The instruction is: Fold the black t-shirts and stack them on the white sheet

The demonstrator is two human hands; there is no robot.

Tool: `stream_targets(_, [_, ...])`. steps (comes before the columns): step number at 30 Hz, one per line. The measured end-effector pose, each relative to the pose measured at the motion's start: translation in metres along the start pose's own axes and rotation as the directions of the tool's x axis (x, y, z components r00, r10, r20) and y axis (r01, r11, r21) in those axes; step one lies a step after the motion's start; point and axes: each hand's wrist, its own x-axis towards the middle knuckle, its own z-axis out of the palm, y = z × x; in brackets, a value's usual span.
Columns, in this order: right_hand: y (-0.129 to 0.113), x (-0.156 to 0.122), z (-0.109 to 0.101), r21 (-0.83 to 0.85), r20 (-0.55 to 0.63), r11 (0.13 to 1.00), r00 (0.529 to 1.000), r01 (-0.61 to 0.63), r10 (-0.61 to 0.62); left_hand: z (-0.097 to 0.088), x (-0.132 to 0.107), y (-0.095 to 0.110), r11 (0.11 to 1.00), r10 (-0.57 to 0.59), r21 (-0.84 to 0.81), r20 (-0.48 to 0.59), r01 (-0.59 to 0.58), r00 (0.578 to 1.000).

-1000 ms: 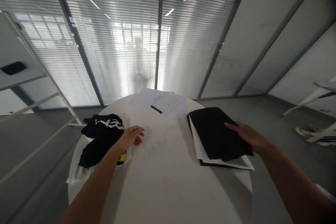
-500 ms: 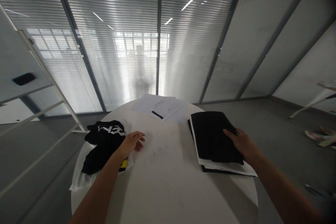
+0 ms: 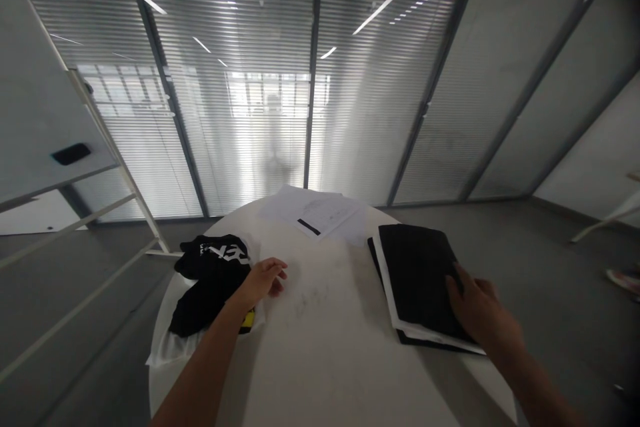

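My right hand [image 3: 483, 307] rests on the right side of a flat stack at the table's right, its thumb and forefinger apart on the black top piece [image 3: 420, 277]. White and black layers show below that piece; they look like folded cloth. My left hand [image 3: 267, 279] hovers over the table, fingers loosely bent and apart, with nothing in them. Just left of it lies a bundled black garment [image 3: 207, 297] with white lettering and a yellow patch, on a clear plastic bag [image 3: 167, 350].
Printed paper sheets [image 3: 325, 210] lie at the far edge of the round white table [image 3: 320, 373]. A whiteboard on a white frame [image 3: 135, 187] stands to the left. Behind the table runs a glass wall with blinds [image 3: 360, 133].
My right hand has shifted from the stack's right edge to lie more over its top. The left hand stays beside the black garment. The whole view has swung slightly.
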Motion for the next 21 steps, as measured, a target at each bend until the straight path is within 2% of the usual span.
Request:
stream_targets(3, [-0.016, -0.002, -0.017, -0.061, -0.065, 0.998, 0.998, 0.004, -0.007, 0.002, -0.001, 0.002, 1.000, -0.004, 0.023, -0.003, 0.004, 1.000])
stream_targets(5, [-0.040, -0.003, -0.033, -0.020, -0.163, 0.997, 0.984, 0.077, -0.079, 0.002, -0.002, 0.003, 1.000, -0.005, 0.031, 0.002, 0.005, 1.000])
stream_targets(7, [-0.075, -0.006, -0.045, 0.132, -0.179, 0.966, 0.964, 0.220, -0.195, 0.003, -0.004, 0.003, 1.000, 0.004, 0.025, 0.011, -0.004, 1.000])
stream_targets(9, [-0.114, -0.011, -0.047, 0.379, -0.083, 0.883, 0.960, 0.277, -0.266, 0.003, -0.005, 0.004, 1.000, 0.012, 0.019, 0.013, -0.013, 1.000])
stream_targets(12, [-0.166, -0.022, -0.026, 0.682, 0.124, 0.717, 0.944, 0.142, -0.305, 0.003, -0.006, 0.006, 1.000, 0.010, 0.029, -0.001, -0.010, 1.000])
stream_targets(15, [-0.195, -0.039, 0.013, 0.789, 0.245, 0.615, 0.913, 0.009, -0.327, 0.003, -0.006, 0.006, 0.999, 0.006, 0.044, -0.010, -0.005, 1.000])
stream_targets(16, [-0.199, -0.045, 0.026, 0.783, 0.279, 0.621, 0.905, -0.020, -0.322, 0.003, -0.006, 0.005, 0.999, 0.008, 0.047, -0.012, -0.007, 1.000])
stream_targets(17, [-0.200, -0.050, 0.038, 0.759, 0.286, 0.651, 0.895, 0.006, -0.342, 0.003, -0.005, 0.005, 0.999, 0.012, 0.051, -0.014, -0.012, 1.000])
stream_targets(19, [-0.198, -0.058, 0.054, 0.688, 0.280, 0.716, 0.866, 0.119, -0.413, 0.004, -0.005, 0.003, 0.998, 0.022, 0.062, -0.018, -0.021, 1.000])
stream_targets(21, [-0.195, -0.062, 0.061, 0.619, 0.283, 0.755, 0.835, 0.217, -0.472, 0.007, -0.005, 0.004, 0.997, 0.037, 0.068, -0.023, -0.036, 0.999])
